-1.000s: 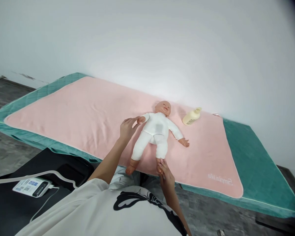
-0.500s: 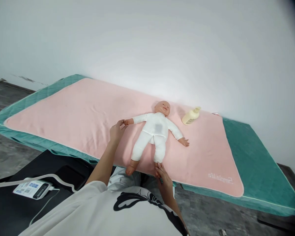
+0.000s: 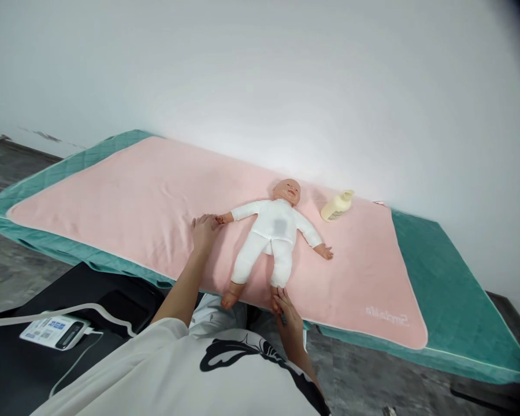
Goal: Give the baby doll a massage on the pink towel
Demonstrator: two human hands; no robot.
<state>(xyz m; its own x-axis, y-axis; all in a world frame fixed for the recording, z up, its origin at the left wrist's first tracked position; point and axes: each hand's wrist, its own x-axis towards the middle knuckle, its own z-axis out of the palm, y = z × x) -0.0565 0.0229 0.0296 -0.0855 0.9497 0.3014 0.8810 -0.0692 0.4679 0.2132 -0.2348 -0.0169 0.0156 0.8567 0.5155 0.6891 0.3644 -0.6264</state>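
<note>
A baby doll [image 3: 268, 219] in a white suit lies on its back on a pink blanket [image 3: 355, 277], head toward the wall and arms out to the sides. At the doll's hand on the left side of the view, my left hand [image 3: 205, 231] is closed, with thumb and fingertips against the little fingers. My right hand [image 3: 289, 318] has its fingers wrapped on the doll's foot [image 3: 274, 297] nearer the right, partly covering it. The other foot [image 3: 233, 294] rests free at the blanket's near edge.
Right of the doll's head stands a cream pump bottle [image 3: 337, 206]. The blanket covers a green padded mat [image 3: 450, 289] against a white wall. A black surface [image 3: 8, 375] at the lower left holds a white device [image 3: 52, 331] with cables.
My left hand has turned and lowered slightly toward the blanket, its fingers more spread to the left, and the doll's hand moved a little with it. My right hand stays at the foot.
</note>
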